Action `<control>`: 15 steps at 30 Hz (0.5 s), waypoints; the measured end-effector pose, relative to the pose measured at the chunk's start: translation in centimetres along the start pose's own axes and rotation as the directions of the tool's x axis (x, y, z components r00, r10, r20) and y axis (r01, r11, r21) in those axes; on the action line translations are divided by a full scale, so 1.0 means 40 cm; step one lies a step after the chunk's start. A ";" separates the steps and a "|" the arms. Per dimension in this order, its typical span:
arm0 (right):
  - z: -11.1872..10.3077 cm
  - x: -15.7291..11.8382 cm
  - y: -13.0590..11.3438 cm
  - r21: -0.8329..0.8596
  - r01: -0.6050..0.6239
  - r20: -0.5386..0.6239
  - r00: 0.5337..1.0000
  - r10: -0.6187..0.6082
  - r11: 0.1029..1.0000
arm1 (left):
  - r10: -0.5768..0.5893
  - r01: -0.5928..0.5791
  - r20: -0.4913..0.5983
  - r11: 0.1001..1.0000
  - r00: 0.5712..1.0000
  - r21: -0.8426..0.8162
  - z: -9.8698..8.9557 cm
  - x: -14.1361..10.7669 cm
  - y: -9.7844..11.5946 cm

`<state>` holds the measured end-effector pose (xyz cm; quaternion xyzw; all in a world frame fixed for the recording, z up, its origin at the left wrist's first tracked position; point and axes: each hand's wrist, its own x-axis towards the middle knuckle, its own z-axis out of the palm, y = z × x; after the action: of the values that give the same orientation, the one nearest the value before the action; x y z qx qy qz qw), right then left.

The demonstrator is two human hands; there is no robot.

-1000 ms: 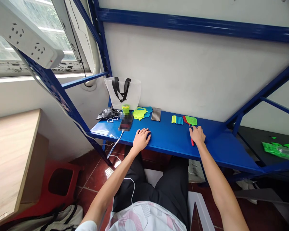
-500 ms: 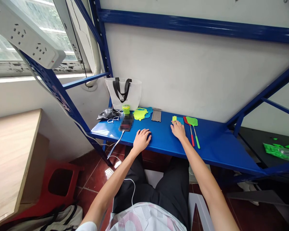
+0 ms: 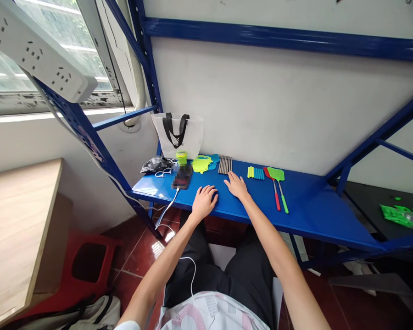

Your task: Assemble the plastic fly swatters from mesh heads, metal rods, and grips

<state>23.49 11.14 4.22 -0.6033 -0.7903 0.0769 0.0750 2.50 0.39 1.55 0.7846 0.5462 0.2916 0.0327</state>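
Observation:
My left hand (image 3: 205, 202) rests on the front of the blue table (image 3: 306, 197), fingers apart and nothing in it. Further right, my right hand (image 3: 237, 186) is open, its fingertips beside the lower ends of a row of grey metal rods (image 3: 225, 165); contact cannot be made out. Short yellow and blue handle tubes (image 3: 256, 173) lie in a row to its right. Beyond them are a red fly swatter (image 3: 274, 188) and a green fly swatter (image 3: 280, 181). Yellow-green swatter heads (image 3: 202, 164) overlap blue ones (image 3: 214, 160) left of the rods.
On the left stand a white tote bag (image 3: 182, 135) and a lime-green tub (image 3: 181, 158). A phone (image 3: 182, 176) with a white cable (image 3: 171, 204), scissors (image 3: 163, 173) and a dark plastic bag (image 3: 154, 164) lie near them. Blue frame posts (image 3: 356, 149) flank the table.
My right hand has moved left, off the yellow and blue tubes, to the lower ends of the metal rods. The left hand stays in place on the table.

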 end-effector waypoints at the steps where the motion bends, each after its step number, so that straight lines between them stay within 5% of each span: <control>1: 0.001 -0.016 0.003 0.006 0.004 -0.005 1.000 -0.004 1.000 | 0.000 0.000 0.000 1.000 1.000 0.000 0.000 0.000 0.000; 11: 0.057 -0.333 -0.037 -0.032 0.105 -0.060 0.992 -0.107 0.994 | 0.003 -0.003 -0.008 1.000 1.000 0.010 0.007 -0.001 0.001; 15: 0.054 -0.333 -0.053 0.000 0.136 -0.048 0.990 -0.136 0.991 | -0.006 0.006 -0.018 1.000 1.000 0.006 0.007 0.001 -0.002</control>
<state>24.50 -2.34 2.23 -0.5495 -0.8275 0.0584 0.0997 2.56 0.52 1.30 0.7803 0.5497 0.2972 0.0263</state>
